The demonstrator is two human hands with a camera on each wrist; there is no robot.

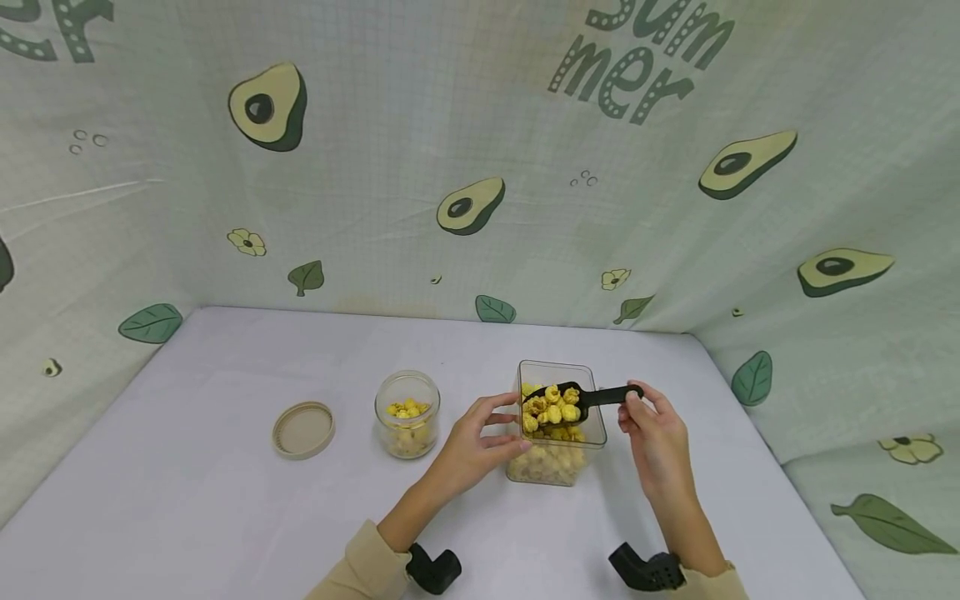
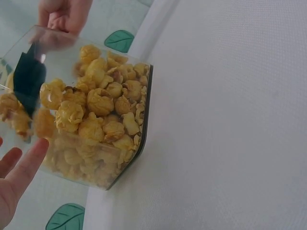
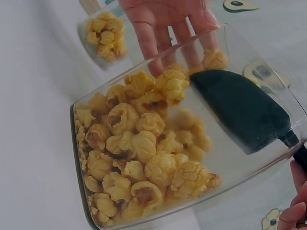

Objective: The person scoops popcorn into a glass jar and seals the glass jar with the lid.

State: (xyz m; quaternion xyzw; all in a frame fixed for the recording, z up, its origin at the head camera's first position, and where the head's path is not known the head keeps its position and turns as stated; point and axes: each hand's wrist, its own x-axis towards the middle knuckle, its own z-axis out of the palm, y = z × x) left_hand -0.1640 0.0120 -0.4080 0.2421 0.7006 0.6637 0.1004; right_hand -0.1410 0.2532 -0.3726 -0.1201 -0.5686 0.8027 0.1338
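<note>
A clear square container (image 1: 597,427) of caramel popcorn (image 3: 144,148) stands on the table. My right hand (image 1: 657,437) holds the handle of a black scoop (image 1: 609,395) at the container's right side. The scoop's bowl, heaped with popcorn, is at the container's mouth; through the clear wall in the right wrist view, its dark underside shows above the popcorn below. On the left, my left hand (image 1: 474,446) has its fingers spread and fairly straight against the container's wall, with the thumb toward the front.
Left of the container stands a round glass jar (image 1: 387,435), uncovered, partly filled with popcorn. Farther left a round beige lid (image 1: 281,435) lies flat on the white table (image 1: 187,467). A cloth with avocado prints (image 1: 375,125) hangs behind and along the sides.
</note>
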